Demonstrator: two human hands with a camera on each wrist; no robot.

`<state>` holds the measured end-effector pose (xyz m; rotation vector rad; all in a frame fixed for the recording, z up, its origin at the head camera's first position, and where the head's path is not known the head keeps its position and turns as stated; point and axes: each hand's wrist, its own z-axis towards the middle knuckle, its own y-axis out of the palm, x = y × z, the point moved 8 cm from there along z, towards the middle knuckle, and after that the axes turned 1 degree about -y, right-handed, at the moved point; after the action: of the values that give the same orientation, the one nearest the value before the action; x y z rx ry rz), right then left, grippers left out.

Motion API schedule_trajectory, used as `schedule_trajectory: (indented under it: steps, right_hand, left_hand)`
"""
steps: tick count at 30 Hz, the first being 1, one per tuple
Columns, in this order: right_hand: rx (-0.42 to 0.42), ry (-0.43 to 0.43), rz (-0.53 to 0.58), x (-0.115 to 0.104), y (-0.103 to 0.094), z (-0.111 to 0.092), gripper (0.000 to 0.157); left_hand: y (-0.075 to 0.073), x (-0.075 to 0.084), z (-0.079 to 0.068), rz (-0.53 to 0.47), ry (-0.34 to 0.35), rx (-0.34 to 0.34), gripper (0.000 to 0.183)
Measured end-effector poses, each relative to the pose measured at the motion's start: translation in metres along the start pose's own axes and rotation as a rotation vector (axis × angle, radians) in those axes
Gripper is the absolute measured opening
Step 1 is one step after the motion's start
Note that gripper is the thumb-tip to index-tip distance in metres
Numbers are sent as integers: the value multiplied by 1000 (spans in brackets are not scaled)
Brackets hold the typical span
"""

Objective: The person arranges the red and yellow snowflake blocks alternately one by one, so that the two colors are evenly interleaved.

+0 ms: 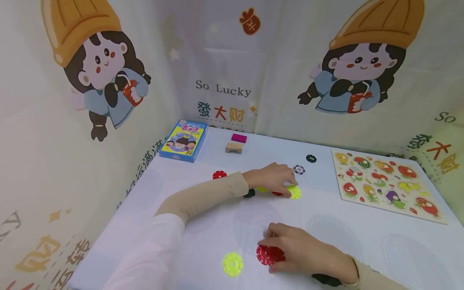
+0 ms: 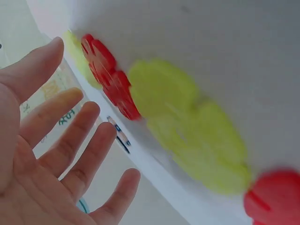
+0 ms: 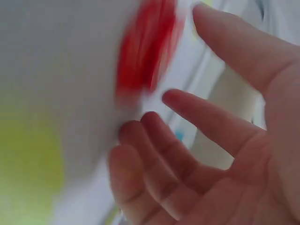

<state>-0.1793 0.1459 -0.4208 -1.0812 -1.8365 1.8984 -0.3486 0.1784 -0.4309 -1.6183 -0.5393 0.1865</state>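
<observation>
My left hand (image 1: 273, 177) reaches over a row of notched plastic discs at mid-table. Its fingers are loosely spread, with a yellow disc (image 1: 294, 192) by the fingertips. In the left wrist view, red discs (image 2: 110, 77) and overlapping yellow discs (image 2: 187, 126) lie apart from the palm. Nearer the front, my right hand (image 1: 302, 249) arches around overlapping red notched discs (image 1: 270, 255). The right wrist view shows relaxed, parted fingers and blurred red discs (image 3: 147, 47) beyond them. A single yellow disc (image 1: 233, 264) lies left of that hand.
A fruit puzzle board (image 1: 389, 185) lies at the right. Black and white chips (image 1: 311, 158) are behind the left hand. At the back stand a blue-yellow card box (image 1: 183, 141), a wooden arch block (image 1: 233, 148) and a magenta block (image 1: 239, 138). Printed cloth (image 1: 224, 48) hangs behind the table.
</observation>
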Motion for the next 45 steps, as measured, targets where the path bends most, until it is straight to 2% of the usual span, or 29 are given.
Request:
schedule_trajectory:
  steps: [3,10,19,25,29,32,35,42,45]
  right_hand:
    - [-17,-25,-29,-13,7,-3,46]
    - [-5,43,-2,-8,10,-2,46]
    - [-28,118,52,-5,14,5,40]
    - [13,74,40,-12,10,7,35]
    - [52,76,60,-6,1,5,33]
    - [112,128,81,10,-12,1,33]
    - [173,211,73,37,-27,-6,35]
    - [328,396,11,127,-57,-34,40]
    - [337,474,-8,161,-62,-41,42]
  left_hand:
    - [2,2,3,19,-1,-12,50]
    - [8,3,5,20,-21,-22,49]
    - [6,8,2,18,-35,-25,49]
    - [4,7,3,11,-39,-21,49]
    - [4,7,4,15,-39,-19,49]
    - [5,7,4,9,-42,-26,49]
    - [6,7,4,6,-39,-34,48]
    - [6,8,5,-5,-17,-32,48]
    - [6,7,6,0,-20,-28,47]
